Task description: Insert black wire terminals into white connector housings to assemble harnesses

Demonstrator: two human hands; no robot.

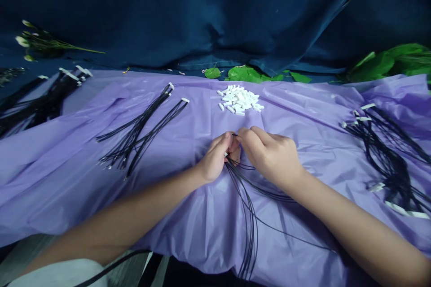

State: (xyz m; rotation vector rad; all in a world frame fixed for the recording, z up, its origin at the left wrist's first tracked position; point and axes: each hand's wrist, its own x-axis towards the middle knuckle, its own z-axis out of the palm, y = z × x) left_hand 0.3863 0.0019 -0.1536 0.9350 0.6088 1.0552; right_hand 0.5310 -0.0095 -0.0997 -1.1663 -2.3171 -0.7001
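Observation:
Near the middle of the purple sheet (pixel 188 206) my two hands meet. My left hand (pixel 218 154) is closed around a white connector (pixel 226 154), mostly hidden by the fingers. Several thin black wires (pixel 247 206) run from it down toward me and off to the right under my right forearm. My right hand (pixel 266 148) pinches the end of a black wire (pixel 235 134) close to the left thumb. Just beyond both hands lies a pile of small white connectors (pixel 239 98).
Black wire bundles with white connectors lie left of centre (pixel 144 130), at the far left (pixel 50 94) and on the right (pixel 387 157). Green leaves (pixel 245 73) and a flower stem (pixel 50 42) rest along the dark blue cloth (pixel 168 18) at the back.

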